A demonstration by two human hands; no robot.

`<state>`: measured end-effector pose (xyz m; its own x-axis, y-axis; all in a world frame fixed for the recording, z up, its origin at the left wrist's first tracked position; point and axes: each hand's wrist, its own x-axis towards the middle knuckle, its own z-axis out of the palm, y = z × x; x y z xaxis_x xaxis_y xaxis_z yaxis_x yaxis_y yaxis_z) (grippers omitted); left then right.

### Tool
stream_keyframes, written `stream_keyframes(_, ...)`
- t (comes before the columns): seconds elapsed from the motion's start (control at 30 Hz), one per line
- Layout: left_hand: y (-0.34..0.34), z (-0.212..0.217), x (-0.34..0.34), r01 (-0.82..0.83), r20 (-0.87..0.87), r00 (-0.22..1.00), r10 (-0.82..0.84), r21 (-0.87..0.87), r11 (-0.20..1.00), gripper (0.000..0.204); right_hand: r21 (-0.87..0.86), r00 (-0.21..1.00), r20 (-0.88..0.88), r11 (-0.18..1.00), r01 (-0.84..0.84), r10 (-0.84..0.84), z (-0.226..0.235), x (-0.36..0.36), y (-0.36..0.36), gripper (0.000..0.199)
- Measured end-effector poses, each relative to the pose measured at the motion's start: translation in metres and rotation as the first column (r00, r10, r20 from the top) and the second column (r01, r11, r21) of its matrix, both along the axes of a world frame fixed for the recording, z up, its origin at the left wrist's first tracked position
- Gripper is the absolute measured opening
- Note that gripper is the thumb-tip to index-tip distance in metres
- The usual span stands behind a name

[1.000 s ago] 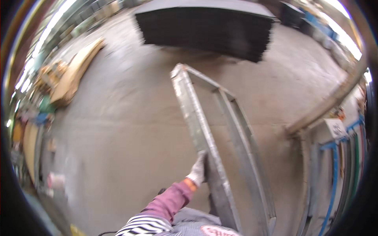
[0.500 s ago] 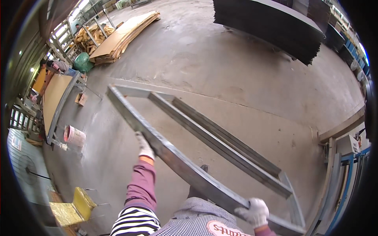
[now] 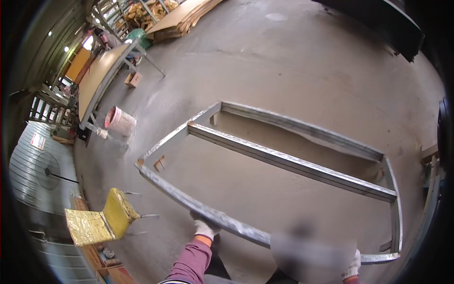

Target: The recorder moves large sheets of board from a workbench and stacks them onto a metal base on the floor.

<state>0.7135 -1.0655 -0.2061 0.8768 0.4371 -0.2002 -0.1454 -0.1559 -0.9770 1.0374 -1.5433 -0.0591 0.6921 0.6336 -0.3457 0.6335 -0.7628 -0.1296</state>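
A long rectangular grey metal frame point(image 3: 283, 157) with a middle rail spans the floor in front of me, its near rail closest to my body. My left hand point(image 3: 206, 227), in a white glove, is closed on that near rail from below, left of its middle. Near the right end of the same rail is my right hand point(image 3: 352, 266), also gloved and gripping; a blurred grey patch hides part of its fingers and of the rail. Short stubs show under some corners. I cannot tell whether the far side touches the floor.
To the left stand a yellow chair point(image 3: 112, 217), a stained bucket point(image 3: 120, 122) and a long table point(image 3: 106, 71), where another person point(image 3: 108, 39) is. Cardboard sheets point(image 3: 182, 21) lie farther back. A dark stack point(image 3: 378, 26) is at far right, and a fan point(image 3: 47, 169) at left.
The metal frame has swung from a steep slant to a flatter, more level position. My left hand, still on the near rail, appears lower and closer. The view has shifted, moving the surroundings rightward.
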Motion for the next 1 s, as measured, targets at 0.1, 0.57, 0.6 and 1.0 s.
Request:
stream_keyframes(0.1,-0.011,-0.063,-0.096,0.787,-0.997,0.055,-0.063,0.004,0.617,0.063,-0.3,0.983,-0.151,0.952,0.053,-0.102,-0.088,-0.077,-0.024,0.056)
stream_keyframes(0.57,-0.022,-0.356,-0.168,0.652,-0.888,0.43,-0.164,0.18,0.736,0.034,-0.415,0.945,-0.324,0.893,-0.172,0.031,-0.373,-0.145,-0.046,0.063)
stream_keyframes(0.6,-0.012,-0.368,-0.171,0.564,-0.815,0.555,-0.17,0.218,0.797,0.033,-0.331,0.963,-0.258,0.93,-0.162,0.076,-0.382,-0.142,-0.036,0.06)
stream_keyframes(1.0,0.02,-0.313,-0.1,0.907,-0.996,0.057,0.069,0.08,0.413,0.043,-0.417,0.982,-0.185,0.908,-0.041,-0.041,-0.393,-0.125,-0.022,0.063)
